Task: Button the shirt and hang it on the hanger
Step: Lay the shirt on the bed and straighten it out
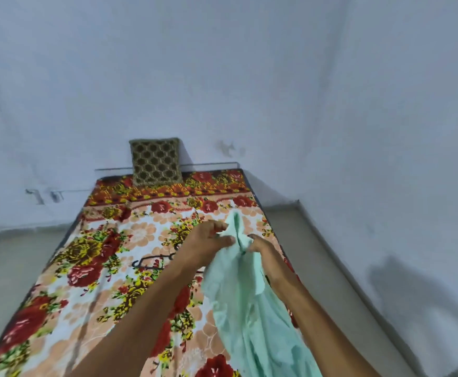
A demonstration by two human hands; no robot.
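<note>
Shirt (249, 308) pinched in both hands' fingers, left hand (209, 243), right hand (259, 247), buttons indiscernible, hanger (151, 263) half hidden

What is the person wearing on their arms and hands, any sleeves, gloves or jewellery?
Nothing that shows. Both forearms are bare as far as the bottom edge of the picture, with no sleeve in view. The left hand and the right hand carry no glove, and no watch, bangle or ring can be seen, though the picture is slightly blurred.

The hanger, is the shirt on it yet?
No. The hanger lies bare on the bedspread; both hands hold the shirt up.
</note>
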